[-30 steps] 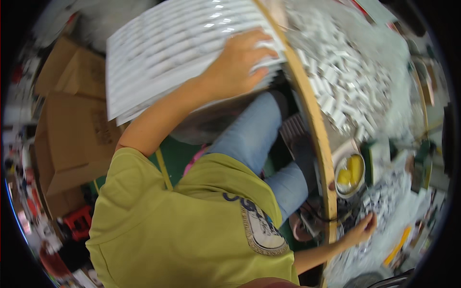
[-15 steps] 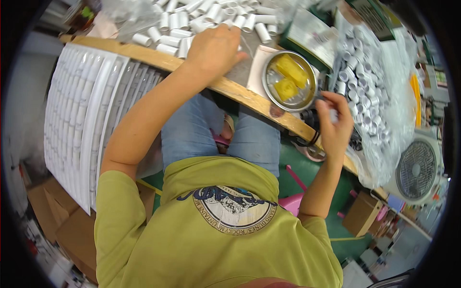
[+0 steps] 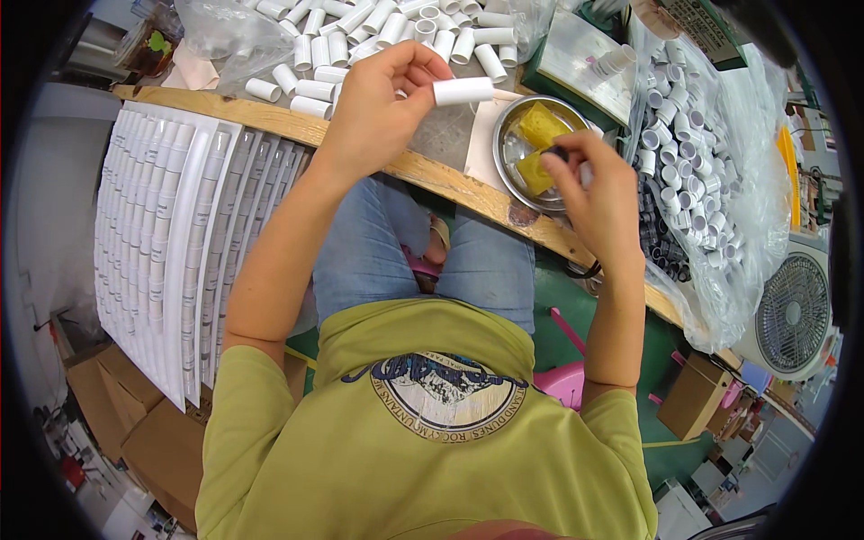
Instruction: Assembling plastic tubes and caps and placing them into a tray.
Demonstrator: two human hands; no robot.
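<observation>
My left hand (image 3: 373, 117) pinches a short white plastic tube (image 3: 466, 91) by one end, holding it level above the front of the bench. Over the right side of a round metal bowl (image 3: 500, 167), my right hand (image 3: 601, 189) is closed with a small black piece (image 3: 556, 153) between thumb and fingers; its exact shape is mostly hidden. In the bowl lie yellow sponge-like blocks (image 3: 543, 126), one partly behind my fingertips. A loose pile of white tubes (image 3: 391, 29) covers the bench beyond my left hand.
Stacked white trays of tubes (image 3: 144, 234) stand left of the wooden bench edge (image 3: 432, 173). At right, a clear plastic bag holds many short white pieces (image 3: 675, 162), with black parts (image 3: 661, 238) beside them. A green box (image 3: 576, 67) sits behind the bowl; a fan (image 3: 792, 310) stands farther right.
My left hand has drawn back from the pile with a white tube. My right hand has moved left from beside the bowl to over it, with the black piece now visible.
</observation>
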